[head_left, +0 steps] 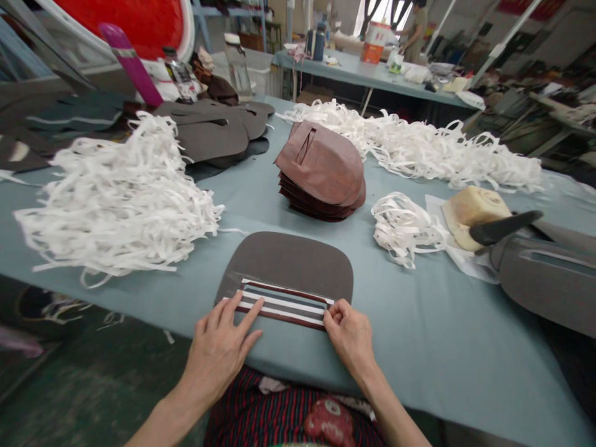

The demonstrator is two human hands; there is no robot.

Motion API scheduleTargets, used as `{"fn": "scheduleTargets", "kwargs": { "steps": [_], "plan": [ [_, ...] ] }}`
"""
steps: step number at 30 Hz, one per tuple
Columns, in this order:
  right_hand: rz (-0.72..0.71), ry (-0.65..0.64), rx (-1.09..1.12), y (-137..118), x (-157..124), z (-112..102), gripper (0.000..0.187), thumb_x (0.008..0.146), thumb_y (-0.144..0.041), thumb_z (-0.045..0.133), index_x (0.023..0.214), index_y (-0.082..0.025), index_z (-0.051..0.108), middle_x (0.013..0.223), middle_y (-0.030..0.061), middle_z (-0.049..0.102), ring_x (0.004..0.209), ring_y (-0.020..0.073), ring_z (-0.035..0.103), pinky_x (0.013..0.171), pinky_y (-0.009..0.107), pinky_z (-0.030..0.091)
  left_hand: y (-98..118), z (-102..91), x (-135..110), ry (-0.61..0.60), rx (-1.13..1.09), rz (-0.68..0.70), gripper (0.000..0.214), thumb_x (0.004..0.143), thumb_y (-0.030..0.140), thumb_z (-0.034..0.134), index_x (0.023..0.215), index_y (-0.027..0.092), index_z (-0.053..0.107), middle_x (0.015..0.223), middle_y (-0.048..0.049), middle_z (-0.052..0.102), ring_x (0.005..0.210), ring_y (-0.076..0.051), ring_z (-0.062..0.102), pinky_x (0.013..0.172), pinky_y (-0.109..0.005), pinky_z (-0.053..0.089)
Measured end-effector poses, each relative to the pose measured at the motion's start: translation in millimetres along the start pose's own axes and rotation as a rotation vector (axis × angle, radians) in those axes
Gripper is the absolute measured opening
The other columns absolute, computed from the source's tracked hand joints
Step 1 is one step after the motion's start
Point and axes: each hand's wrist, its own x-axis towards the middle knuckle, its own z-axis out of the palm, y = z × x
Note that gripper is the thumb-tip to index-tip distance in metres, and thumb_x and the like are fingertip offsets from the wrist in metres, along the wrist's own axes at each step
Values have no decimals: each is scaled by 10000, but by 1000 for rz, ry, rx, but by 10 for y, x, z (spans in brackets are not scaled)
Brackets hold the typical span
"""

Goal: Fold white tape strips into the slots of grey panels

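Note:
A grey-brown leather piece [288, 264] with a long slot lies flat at the table's near edge. White tape strips [284, 304] run along both sides of the slot. My left hand [223, 344] lies flat on the piece's left end, fingers stretched out along the strips. My right hand [347, 332] is at the right end, its fingers curled in a pinch on the end of a white strip.
A stack of reddish-brown leather pieces [321, 177] sits mid-table. Heaps of white tape strips lie at left [116, 205], far right [419, 146] and near right [403, 226]. Grey pieces [544, 273], a tan block [472, 211] and a black-handled tool [505, 226] are at right.

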Motion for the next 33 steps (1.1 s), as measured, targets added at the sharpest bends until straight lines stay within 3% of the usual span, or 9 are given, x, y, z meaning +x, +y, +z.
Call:
{"fn": "scheduleTargets", "kwargs": {
  "steps": [3, 6, 9, 12, 14, 20, 24, 28, 33],
  "plan": [
    [-111, 54, -171, -66, -33, 43, 137, 843, -188, 469, 830, -192, 605, 701, -4, 590, 566, 100, 511, 525, 201, 281, -28, 20, 52, 5, -39, 2, 519, 879, 334, 502, 1381, 368, 376, 1406, -121, 417, 1243, -351, 395, 885, -490, 392],
    [-391, 95, -259, -184, -25, 107, 294, 862, -108, 418, 1060, -221, 604, 912, 42, 584, 718, 126, 543, 581, 202, 335, -84, 60, 229, 21, -94, 52, 509, 871, 345, 525, 1365, 359, 403, 1410, -120, 413, 1275, -341, 369, 934, -491, 368],
    [-564, 87, -264, -285, 44, 166, 337, 853, -104, 446, 1132, -231, 587, 922, 48, 572, 783, 146, 541, 641, 211, 378, -148, 108, 497, 53, -157, 118, 453, 876, 348, 525, 1324, 338, 457, 1401, -113, 425, 1278, -313, 376, 972, -479, 355],
    [-543, 90, -223, -294, 138, 180, 197, 875, -134, 441, 898, -189, 629, 839, 36, 564, 718, 131, 546, 629, 207, 385, -186, 154, 722, 115, -248, 121, 367, 896, 321, 493, 1261, 288, 519, 1337, -106, 488, 1231, -270, 433, 981, -448, 371],
    [-511, 92, -183, -261, 204, 165, 217, 896, -142, 420, 803, -182, 611, 803, 26, 559, 677, 117, 556, 617, 201, 385, -191, 192, 795, 163, -312, 86, 340, 897, 313, 489, 1225, 243, 541, 1297, -108, 520, 1208, -256, 454, 985, -439, 380],
    [-419, 60, -389, -234, 397, 135, 162, 872, -132, 477, 792, -203, 598, 822, 12, 596, 581, 108, 588, 483, 212, 320, -213, 276, 782, 237, -462, 24, 352, 894, 321, 499, 1218, 185, 509, 1256, -112, 548, 1204, -235, 463, 1016, -444, 379],
    [-461, 39, -529, -275, 467, 131, 161, 852, -119, 472, 758, -204, 570, 797, 5, 611, 537, 105, 594, 454, 214, 302, -246, 232, 770, 262, -559, -4, 278, 887, 305, 512, 1145, 202, 531, 1199, -97, 564, 1161, -225, 489, 980, -430, 416],
    [-541, 79, -486, -273, 462, 94, 137, 815, -122, 496, 714, -206, 536, 763, 20, 629, 650, 145, 629, 539, 218, 374, -251, 178, 772, 282, -593, -39, 245, 859, 294, 558, 1087, 205, 544, 1156, -86, 559, 1125, -225, 488, 969, -423, 426],
    [-428, 31, -328, -377, 468, 147, 116, 876, -246, 476, 791, -229, 553, 600, -19, 621, 563, 165, 623, 516, 243, 357, -249, 153, 774, 269, -604, -41, 243, 848, 279, 571, 1077, 205, 542, 1140, -86, 549, 1122, -231, 473, 973, -430, 424]
  ]
}}
